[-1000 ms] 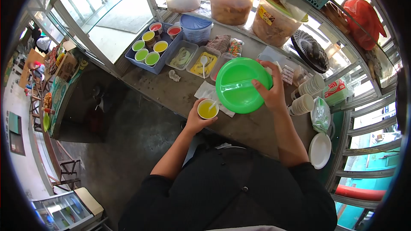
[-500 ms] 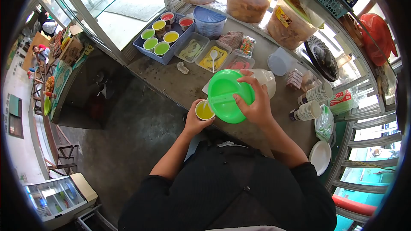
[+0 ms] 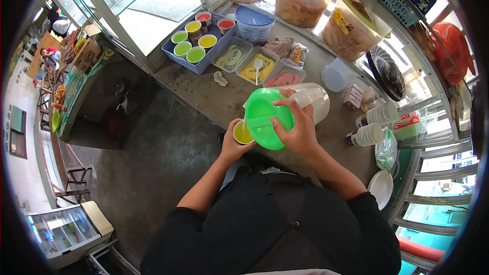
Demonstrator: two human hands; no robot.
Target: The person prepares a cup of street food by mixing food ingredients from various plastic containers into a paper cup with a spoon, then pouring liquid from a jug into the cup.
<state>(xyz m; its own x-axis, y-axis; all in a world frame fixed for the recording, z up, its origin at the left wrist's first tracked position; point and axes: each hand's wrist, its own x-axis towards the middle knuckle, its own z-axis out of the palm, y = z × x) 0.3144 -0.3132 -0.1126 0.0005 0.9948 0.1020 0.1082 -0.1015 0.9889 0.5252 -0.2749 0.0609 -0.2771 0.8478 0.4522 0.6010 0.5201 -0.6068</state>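
Observation:
My left hand is wrapped around a paper cup with yellow contents, held at the counter's front edge. Tilted over it is a translucent pitcher with a round green lid. A thin pale stream runs from the lid's edge into the cup. My right hand grips the pitcher, its thumb and fingers near the lid; the handle is mostly hidden. Behind them on the counter, a white spoon rests in a plastic tub of yellow paste, between tubs of green paste and pink paste.
A blue basket holds several cups with green, yellow and red contents. Stacked paper cups lie on their sides at the right, near a white plate. Large food containers line the back. A crumpled scrap lies by the basket.
The pitcher has tipped further: its lid looks narrower and more of its clear body shows. My right hand has turned with it. The left hand keeps the cup in nearly the same place.

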